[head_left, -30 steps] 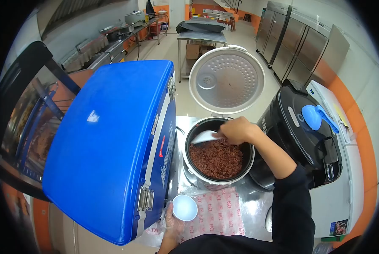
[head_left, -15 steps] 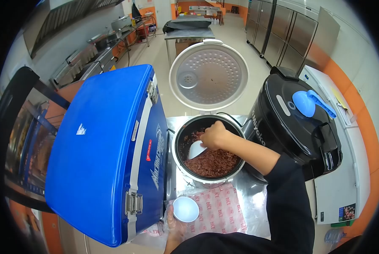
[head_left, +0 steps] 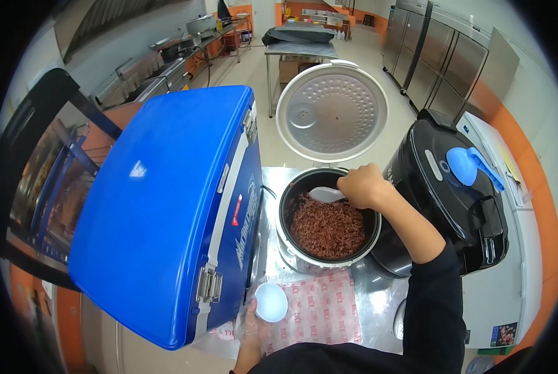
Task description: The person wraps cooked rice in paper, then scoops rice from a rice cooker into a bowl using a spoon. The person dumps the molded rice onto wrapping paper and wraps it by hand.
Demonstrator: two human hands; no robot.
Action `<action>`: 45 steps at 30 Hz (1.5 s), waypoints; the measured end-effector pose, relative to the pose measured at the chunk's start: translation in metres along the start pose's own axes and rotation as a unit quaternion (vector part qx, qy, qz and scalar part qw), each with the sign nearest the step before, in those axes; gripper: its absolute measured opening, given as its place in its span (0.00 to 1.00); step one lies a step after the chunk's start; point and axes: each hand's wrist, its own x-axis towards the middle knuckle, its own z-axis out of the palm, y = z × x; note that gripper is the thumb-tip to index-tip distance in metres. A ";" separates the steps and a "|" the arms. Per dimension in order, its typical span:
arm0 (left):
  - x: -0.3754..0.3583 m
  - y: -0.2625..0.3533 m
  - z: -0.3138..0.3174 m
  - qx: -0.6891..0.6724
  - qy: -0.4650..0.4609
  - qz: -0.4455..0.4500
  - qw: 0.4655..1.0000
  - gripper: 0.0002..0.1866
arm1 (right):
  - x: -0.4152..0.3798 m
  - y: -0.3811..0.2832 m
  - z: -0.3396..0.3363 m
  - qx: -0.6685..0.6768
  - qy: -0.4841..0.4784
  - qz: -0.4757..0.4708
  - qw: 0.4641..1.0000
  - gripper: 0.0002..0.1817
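Note:
My right hand [head_left: 365, 187] is closed around the handle of a white rice paddle [head_left: 326, 194] at the back right rim of an open rice cooker [head_left: 296, 250]. The paddle's blade lies nearly level over dark reddish-brown rice [head_left: 329, 227] in the black inner pot. Near the front edge, my left hand [head_left: 251, 327], apparently in a clear plastic glove, grips a small pale bowl [head_left: 271, 303] by its left side. Beneath the bowl and to its right, printed wrapping paper [head_left: 321, 310] with red lettering lies on the metal table [head_left: 379, 302].
A big blue cooler box [head_left: 160, 206] stands close on the left. To the right is a closed black cooker [head_left: 432, 181] with a blue ladle-like scoop [head_left: 463, 165] on its lid. The rice cooker's lid [head_left: 332, 112] is raised behind the pot. A white freezer [head_left: 497, 293] stands farther right.
My right hand has moved back and right, and the paddle has turned from dipping down at the pot's left to lying flatter near the back. My left hand still holds the bowl. The camera has turned slightly.

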 end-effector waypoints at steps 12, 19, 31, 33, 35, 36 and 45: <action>0.074 0.024 0.055 0.206 -0.267 -0.049 0.940 0.42 | 0.075 0.019 0.062 -0.060 0.069 0.051 0.994 0.10; 0.063 0.032 0.068 0.191 -0.258 -0.065 0.945 0.45 | 0.088 0.006 0.080 0.100 0.018 -0.007 0.995 0.14; 0.049 0.037 0.075 0.188 -0.208 -0.094 0.955 0.40 | 0.080 -0.003 0.094 0.242 -0.006 -0.054 0.969 0.17; 0.043 0.042 0.079 0.196 -0.188 -0.105 0.957 0.39 | 0.081 0.001 0.099 0.283 -0.009 -0.064 0.957 0.17; 0.050 0.037 0.074 0.187 -0.196 -0.104 0.957 0.39 | 0.083 0.005 0.104 0.289 -0.004 -0.070 0.955 0.17; 0.055 0.033 0.069 0.177 -0.203 -0.108 0.957 0.39 | 0.084 0.006 0.105 0.297 -0.004 -0.076 0.952 0.18; 0.076 0.020 0.047 0.175 -0.199 -0.117 0.957 0.41 | 0.081 0.020 0.112 0.358 -0.024 -0.109 0.927 0.16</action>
